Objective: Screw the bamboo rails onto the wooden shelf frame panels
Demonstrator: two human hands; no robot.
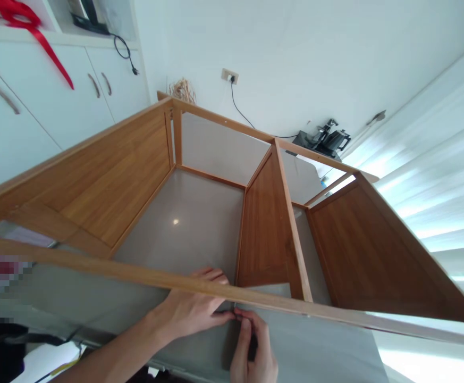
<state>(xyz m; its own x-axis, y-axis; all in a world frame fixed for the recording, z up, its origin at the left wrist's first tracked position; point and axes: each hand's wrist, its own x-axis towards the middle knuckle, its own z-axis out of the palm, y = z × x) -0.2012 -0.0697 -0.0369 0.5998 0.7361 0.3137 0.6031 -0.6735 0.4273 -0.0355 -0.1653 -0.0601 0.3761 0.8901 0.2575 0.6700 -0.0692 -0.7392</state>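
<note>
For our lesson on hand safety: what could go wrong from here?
The left hand reaches past the wooden rail, so its fingers might get pinched if the frame shifts. The right hand is close beside the left thumb, so a slip might jab it.

The front rail (136,275) crosses over the left hand (195,308), blocking a straight lift. Beyond it, open room lies between the left panel (112,191) and the middle panel (261,223), which bars sideways passage toward the right panel (375,255).
</note>
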